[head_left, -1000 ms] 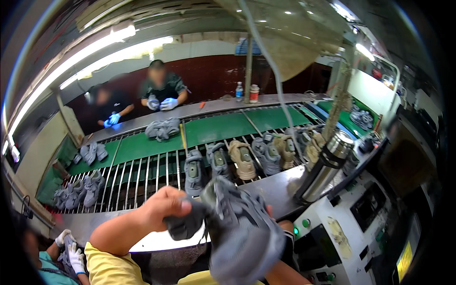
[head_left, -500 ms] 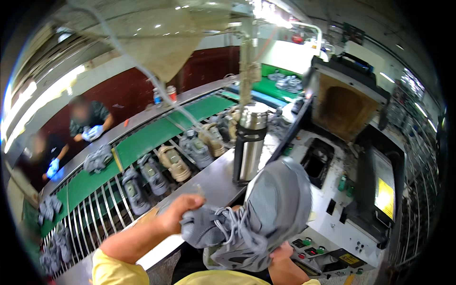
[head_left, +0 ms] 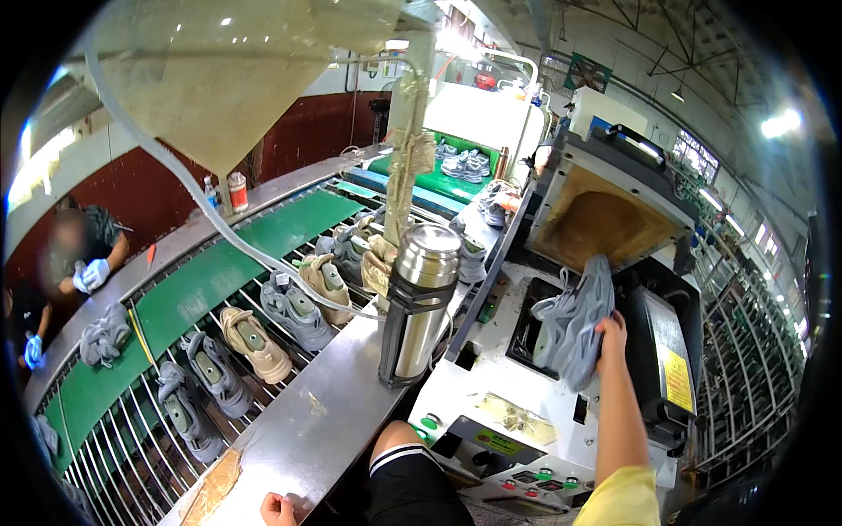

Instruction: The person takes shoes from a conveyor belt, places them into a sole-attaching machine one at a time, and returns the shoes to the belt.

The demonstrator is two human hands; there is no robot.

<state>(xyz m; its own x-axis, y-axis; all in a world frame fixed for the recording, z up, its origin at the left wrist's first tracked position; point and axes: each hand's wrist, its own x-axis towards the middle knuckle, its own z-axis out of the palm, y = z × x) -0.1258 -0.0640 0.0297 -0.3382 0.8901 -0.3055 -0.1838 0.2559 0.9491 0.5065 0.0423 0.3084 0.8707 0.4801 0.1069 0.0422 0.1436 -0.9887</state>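
My right hand (head_left: 611, 338) reaches forward and grips a grey lace-up sneaker (head_left: 574, 324) by its sole side. The sneaker is tipped on its side over the dark opening (head_left: 524, 326) in the white machine (head_left: 478, 394), with its sole toward the right. Above it the machine's lid (head_left: 570, 206) stands raised, its brown inner pad showing. Low in the picture, my left hand (head_left: 278, 508) is beside the metal table edge with its fingers curled and nothing visible in them; its lower part is cut off by the frame.
A steel flask (head_left: 424, 289) in a black holder stands on the metal ledge (head_left: 329, 399) between me and the roller conveyor (head_left: 149, 430). Several grey and tan sneakers (head_left: 254, 344) line the conveyor. Across the green belt (head_left: 197, 307), a gloved co-worker (head_left: 92, 276) is at work; another is partly visible.
The sneaker, held before my body with both hands near it, has moved right and forward to the machine in my right hand. My left hand has dropped away. My view has turned right.
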